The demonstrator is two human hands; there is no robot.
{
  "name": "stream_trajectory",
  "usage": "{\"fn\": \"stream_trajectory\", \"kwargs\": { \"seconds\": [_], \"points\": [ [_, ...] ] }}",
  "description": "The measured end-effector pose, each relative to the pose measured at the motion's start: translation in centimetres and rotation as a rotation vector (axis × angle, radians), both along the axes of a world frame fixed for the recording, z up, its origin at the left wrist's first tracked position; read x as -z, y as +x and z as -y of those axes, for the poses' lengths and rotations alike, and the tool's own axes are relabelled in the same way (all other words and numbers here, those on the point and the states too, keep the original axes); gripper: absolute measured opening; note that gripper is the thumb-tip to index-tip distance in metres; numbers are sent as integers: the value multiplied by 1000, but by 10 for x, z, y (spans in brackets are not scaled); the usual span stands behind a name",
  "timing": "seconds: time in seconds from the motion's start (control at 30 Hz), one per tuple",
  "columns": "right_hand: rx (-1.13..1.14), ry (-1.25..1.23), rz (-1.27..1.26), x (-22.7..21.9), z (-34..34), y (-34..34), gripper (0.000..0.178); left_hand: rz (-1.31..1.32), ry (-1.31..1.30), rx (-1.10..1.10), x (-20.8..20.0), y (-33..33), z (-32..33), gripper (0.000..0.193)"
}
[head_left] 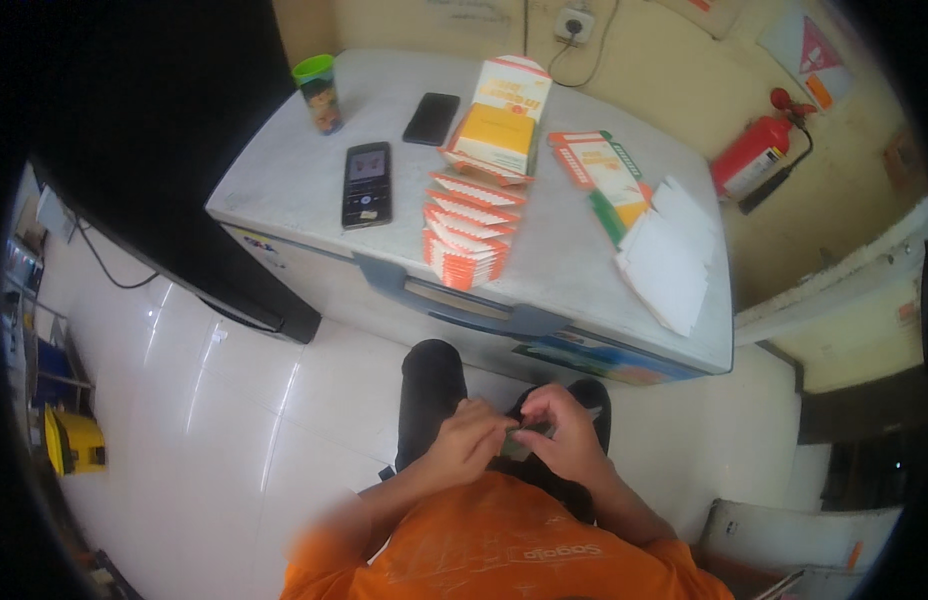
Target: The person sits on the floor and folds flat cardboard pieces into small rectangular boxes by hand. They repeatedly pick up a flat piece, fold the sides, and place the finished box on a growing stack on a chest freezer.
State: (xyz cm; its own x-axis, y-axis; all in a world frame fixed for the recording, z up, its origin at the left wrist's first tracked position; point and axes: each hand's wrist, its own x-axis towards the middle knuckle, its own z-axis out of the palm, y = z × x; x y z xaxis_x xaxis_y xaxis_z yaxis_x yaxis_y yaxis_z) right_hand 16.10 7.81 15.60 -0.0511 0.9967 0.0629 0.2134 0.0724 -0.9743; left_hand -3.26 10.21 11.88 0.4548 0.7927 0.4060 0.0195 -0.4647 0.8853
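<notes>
Above my lap, my left hand and my right hand meet with bent, closed fingers. Between them is a small dark-green piece, pinched at its edges. Fingers cover most of it, so its kind cannot be made out. Farther off, on the white lid of a chest freezer, a row of folded orange-and-white cartons fans toward the front edge. Behind the row, an opened white carton stands with a yellow box against it.
Left on the lid are a lit phone, a dark phone and a green-rimmed cup. Flattened cartons and white cardboard pieces lie at right. A fire extinguisher hangs beyond; a chair stands at lower right.
</notes>
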Motion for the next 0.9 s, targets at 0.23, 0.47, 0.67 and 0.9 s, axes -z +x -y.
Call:
{"fn": "stream_trajectory", "kwargs": {
  "seconds": [0.23,0.47,0.67,0.9],
  "points": [
    [-624,-385,187,0,-9,41,21,-112,-422,207,-3,8,14,7],
    [-88,303,510,-5,10,29,19,-180,-412,-33,-4,0,27,5],
    [76,-247,-54,-7,57,45,37,-208,30,-33,-23,38,55,7],
    [527,-243,-279,31,131,60,46,-293,114,344,-1,79,102,28]
  ]
}}
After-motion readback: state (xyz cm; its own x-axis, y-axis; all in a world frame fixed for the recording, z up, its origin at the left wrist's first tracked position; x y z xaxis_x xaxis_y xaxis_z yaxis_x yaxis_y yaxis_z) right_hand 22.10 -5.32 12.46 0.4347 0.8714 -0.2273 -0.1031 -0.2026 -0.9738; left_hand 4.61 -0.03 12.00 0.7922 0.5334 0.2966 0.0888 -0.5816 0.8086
